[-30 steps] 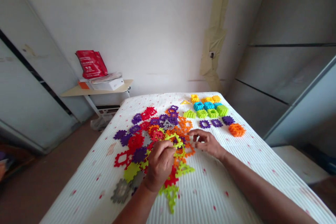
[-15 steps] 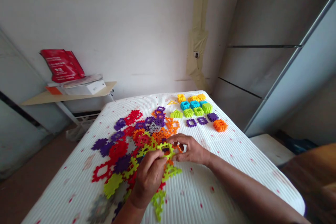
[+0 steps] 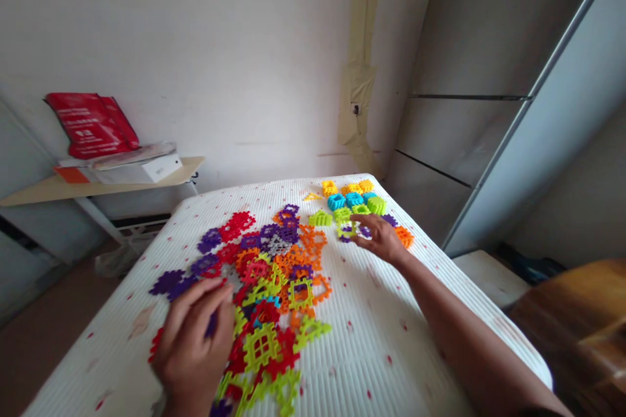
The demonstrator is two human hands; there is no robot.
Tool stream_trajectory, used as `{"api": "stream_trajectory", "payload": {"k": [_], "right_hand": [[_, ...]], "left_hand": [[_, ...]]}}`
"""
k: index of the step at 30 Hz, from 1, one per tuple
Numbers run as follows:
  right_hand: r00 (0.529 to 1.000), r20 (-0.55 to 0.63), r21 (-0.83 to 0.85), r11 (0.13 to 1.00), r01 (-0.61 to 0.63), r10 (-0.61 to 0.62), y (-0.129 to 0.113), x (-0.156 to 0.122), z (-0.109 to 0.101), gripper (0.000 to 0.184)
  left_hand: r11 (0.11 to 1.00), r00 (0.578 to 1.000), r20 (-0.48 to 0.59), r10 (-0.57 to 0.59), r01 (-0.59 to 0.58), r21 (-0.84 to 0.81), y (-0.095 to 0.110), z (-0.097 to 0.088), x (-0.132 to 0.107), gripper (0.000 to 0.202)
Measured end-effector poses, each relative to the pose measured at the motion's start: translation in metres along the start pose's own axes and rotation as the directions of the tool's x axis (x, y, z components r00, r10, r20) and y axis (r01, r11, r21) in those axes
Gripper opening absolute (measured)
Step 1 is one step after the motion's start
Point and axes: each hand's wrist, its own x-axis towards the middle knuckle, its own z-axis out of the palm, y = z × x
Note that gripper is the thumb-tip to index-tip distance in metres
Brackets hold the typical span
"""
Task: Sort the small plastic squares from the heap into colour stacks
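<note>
My right hand (image 3: pixel 379 238) pinches a lime-green square frame tile (image 3: pixel 346 229) by its right edge. It holds the tile over the purple pieces, just in front of the stacked green tiles (image 3: pixel 360 210). My left hand (image 3: pixel 198 339) hovers above the left part of a loose heap of notched plastic tiles. Its fingers are bent, with a gap to the thumb, and I see nothing held in them. In the heap lie a green window tile (image 3: pixel 261 346), a green square frame (image 3: pixel 300 294), red tiles and purple tiles (image 3: pixel 167 281).
Sorted stacks stand at the table's far right: yellow tiles (image 3: pixel 328 187), blue tiles (image 3: pixel 336 201) and orange tiles (image 3: pixel 403 236). A white quilted cover (image 3: pixel 372 339) lies over the table. A side shelf (image 3: pixel 188 171) at left carries a red bag (image 3: pixel 90 125) and a white box (image 3: pixel 141 169).
My right hand has carried the green frame tile from the heap to the far right, beside the stacks. My left hand has let go of it and moved left over the heap.
</note>
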Motion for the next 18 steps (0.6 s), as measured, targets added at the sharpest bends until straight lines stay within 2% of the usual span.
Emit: {"api": "stream_trajectory", "payload": {"k": [2,5,10,18], "right_hand": [[0.998,-0.013,-0.185,0.981,-0.063,0.062,0.023,0.011,-0.014,0.039],[0.994,0.057,-0.388,0.919,-0.064,0.093,0.050,0.029,-0.025,0.037],[0.972,0.172,-0.524,0.851,-0.046,0.158,0.070,0.049,-0.025,0.037],[0.937,0.270,-0.580,0.814,-0.026,0.222,0.075,0.067,-0.026,0.037]], "left_hand": [[0.995,0.991,-0.107,-0.075,0.081,0.053,-0.015,-0.008,0.002,0.026],[0.983,0.967,-0.201,-0.155,0.171,0.064,-0.030,-0.012,-0.001,0.024],[0.979,0.964,-0.181,-0.193,0.202,0.031,-0.036,-0.010,-0.006,0.024],[0.979,0.966,-0.167,-0.196,0.204,0.028,-0.037,-0.006,-0.011,0.028]]}}
